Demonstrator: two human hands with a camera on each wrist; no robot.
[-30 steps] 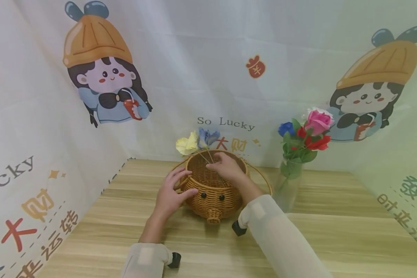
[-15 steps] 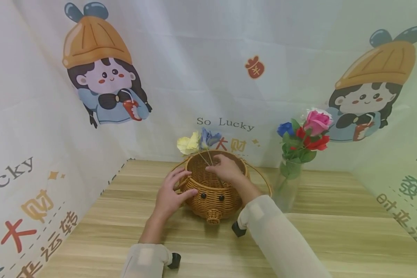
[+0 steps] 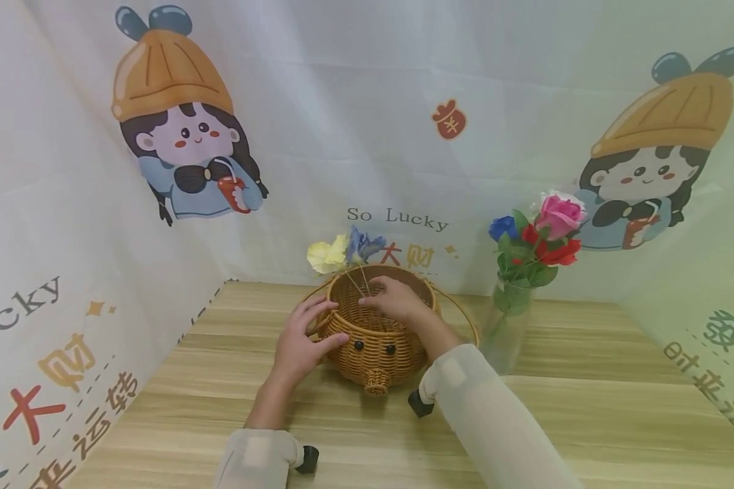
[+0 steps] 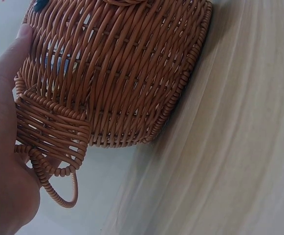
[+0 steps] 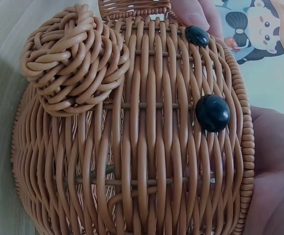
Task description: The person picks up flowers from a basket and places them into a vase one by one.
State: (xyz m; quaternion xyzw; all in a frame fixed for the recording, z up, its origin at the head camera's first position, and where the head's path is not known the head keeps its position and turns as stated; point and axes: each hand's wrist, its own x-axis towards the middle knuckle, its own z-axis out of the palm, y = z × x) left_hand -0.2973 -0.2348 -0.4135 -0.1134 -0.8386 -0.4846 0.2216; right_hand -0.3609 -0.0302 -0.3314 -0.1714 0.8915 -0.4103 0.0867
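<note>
A brown wicker basket [image 3: 373, 360] with black bead eyes and a woven snout stands on the table, snout toward me. My left hand [image 3: 301, 339] holds its left side, thumb on the front and fingers at the rim by the woven ear [image 4: 54, 129]. Inside the basket's mouth my right hand [image 3: 396, 299] pinches the thin stem of a blue artificial flower [image 3: 365, 244]. Beside that bloom a yellow artificial flower [image 3: 327, 254] leans over the back rim, its stem also running down to the right fingertips. The lower stems are mostly hidden by the wickerwork.
To the right of the basket stands a clear glass vase [image 3: 505, 339] with pink, red, blue and white roses [image 3: 558, 216]. The basket's thin handle [image 3: 469, 309] is folded down on that side. Printed cloth [image 3: 318, 136] walls the wooden table [image 3: 587, 407] at back and sides.
My right hand has shifted slightly down and left inside the basket's mouth. Both blooms have tilted a little to the left. The left hand and basket stay in place.
</note>
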